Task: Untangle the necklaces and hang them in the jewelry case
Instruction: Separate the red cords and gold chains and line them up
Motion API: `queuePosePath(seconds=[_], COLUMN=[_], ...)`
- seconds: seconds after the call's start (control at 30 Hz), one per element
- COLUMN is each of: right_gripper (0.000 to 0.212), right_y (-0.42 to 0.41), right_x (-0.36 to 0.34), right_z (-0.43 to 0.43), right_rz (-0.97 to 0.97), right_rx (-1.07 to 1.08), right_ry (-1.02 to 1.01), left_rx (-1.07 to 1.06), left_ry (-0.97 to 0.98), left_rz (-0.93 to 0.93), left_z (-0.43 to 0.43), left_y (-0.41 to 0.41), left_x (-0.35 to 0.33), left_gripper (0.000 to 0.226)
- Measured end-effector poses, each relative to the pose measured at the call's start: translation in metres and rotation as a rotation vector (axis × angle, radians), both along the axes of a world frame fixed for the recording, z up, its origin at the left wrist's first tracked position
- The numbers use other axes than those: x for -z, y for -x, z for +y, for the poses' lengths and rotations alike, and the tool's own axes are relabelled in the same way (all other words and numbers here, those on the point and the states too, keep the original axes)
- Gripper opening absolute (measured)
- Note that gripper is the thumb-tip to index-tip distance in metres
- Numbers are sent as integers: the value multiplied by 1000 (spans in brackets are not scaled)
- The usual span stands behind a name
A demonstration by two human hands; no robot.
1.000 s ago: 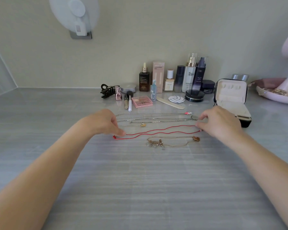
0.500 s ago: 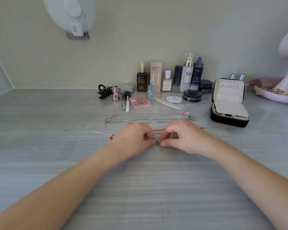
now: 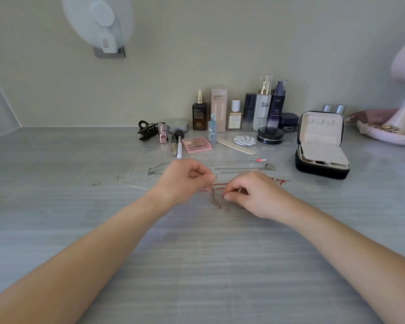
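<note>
A left hand (image 3: 182, 181) and a right hand (image 3: 253, 192) were counted, five necklaces (image 3: 215, 200) near them, and one jewelry case (image 3: 318, 170) beyond the right hand.

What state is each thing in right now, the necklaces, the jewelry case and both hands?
Jewelry case: open, lid upright.
Charm necklace: one end lifted, the rest trailing on the table.
Red cord necklace: lying flat, partly hidden by the hands.
Silver chains: lying stretched out, untouched.
Left hand: pinches the charm necklace's raised end.
Right hand: fingers curled, apparently pinching the same necklace's chain lower down.
</note>
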State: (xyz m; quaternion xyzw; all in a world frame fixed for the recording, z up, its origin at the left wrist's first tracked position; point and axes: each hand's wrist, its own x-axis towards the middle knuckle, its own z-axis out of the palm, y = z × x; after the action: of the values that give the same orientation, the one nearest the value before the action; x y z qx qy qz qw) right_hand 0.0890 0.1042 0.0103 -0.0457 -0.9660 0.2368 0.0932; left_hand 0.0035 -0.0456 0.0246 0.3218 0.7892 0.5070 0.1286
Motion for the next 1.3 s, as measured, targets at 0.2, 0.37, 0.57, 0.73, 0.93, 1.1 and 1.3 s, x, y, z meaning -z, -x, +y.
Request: queuePosePath(seconds=[0.2, 0.37, 0.57, 0.73, 0.93, 1.1, 1.3], right_gripper=[23, 15, 23, 19, 16, 17, 13], right_y=[3, 3, 1, -1, -4, -5, -5], right_x=[-5, -10, -14, -22, -26, -27, -28], right_z=[-8, -12, -8, -7, -4, -6, -6], right_rz=[55, 182, 239, 294, 212, 168, 312], right_rx=[-39, -6, 17, 30, 99, 68, 81], right_ry=[325, 498, 406, 521, 612, 651, 624], left_rx=[16, 45, 34, 15, 87, 47, -59], left_ry=[-97, -79, -55, -168, -132, -218, -206], left_rz=[-93, -35, 121, -55, 15, 56, -97], left_z=[-4, -3, -1, -1, -1, 0, 0], left_y=[3, -6, -6, -8, -9, -11, -9], left_x=[-6, -10, -8, -12, -9, -10, -10], left_gripper=[10, 8, 12, 29, 6, 15, 21])
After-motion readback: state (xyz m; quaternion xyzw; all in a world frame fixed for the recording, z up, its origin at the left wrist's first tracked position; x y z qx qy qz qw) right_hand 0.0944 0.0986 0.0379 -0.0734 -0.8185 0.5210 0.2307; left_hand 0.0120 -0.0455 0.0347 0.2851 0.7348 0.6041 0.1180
